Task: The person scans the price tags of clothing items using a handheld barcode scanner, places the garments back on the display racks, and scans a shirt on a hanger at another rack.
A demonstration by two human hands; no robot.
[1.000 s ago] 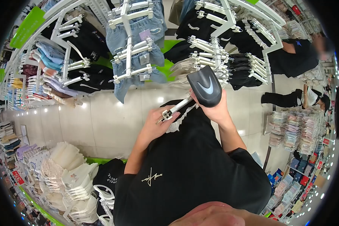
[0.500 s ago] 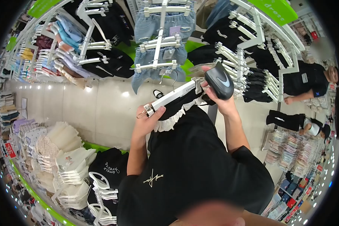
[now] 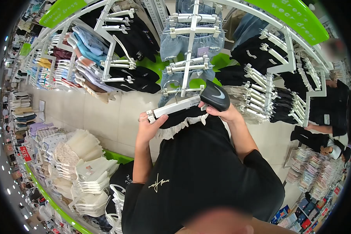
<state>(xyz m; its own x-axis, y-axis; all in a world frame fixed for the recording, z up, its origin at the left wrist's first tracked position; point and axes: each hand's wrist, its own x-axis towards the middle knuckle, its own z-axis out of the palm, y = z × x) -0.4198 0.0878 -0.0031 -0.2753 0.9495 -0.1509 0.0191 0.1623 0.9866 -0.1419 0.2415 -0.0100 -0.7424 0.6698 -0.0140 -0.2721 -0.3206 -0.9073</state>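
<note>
In the head view, my left hand (image 3: 149, 126) is closed on the left end of a white clip hanger (image 3: 175, 108), thumb on top near the clip. From the hanger hangs a black garment (image 3: 180, 119) with a white ruffled edge, held in front of my body. A black handheld barcode scanner (image 3: 216, 97) is gripped in my right hand (image 3: 227, 114). The scanner covers the hanger's right end, where fingers of my right hand also seem to touch it. The hanger's metal hook points away from me, towards the rack.
Ahead stands a rack with denim shorts (image 3: 171, 45) on white hangers. Black clothes (image 3: 132, 78) hang to its left, more hangers (image 3: 257, 91) to its right. White garments (image 3: 91, 175) fill a display at lower left. Another person's forearm (image 3: 319, 128) shows at far right.
The hanger has turned closer to level, its right end lower. My right hand has brought the scanner down and left, tilting it over that end. The whole view has shifted, with the rack further right.
</note>
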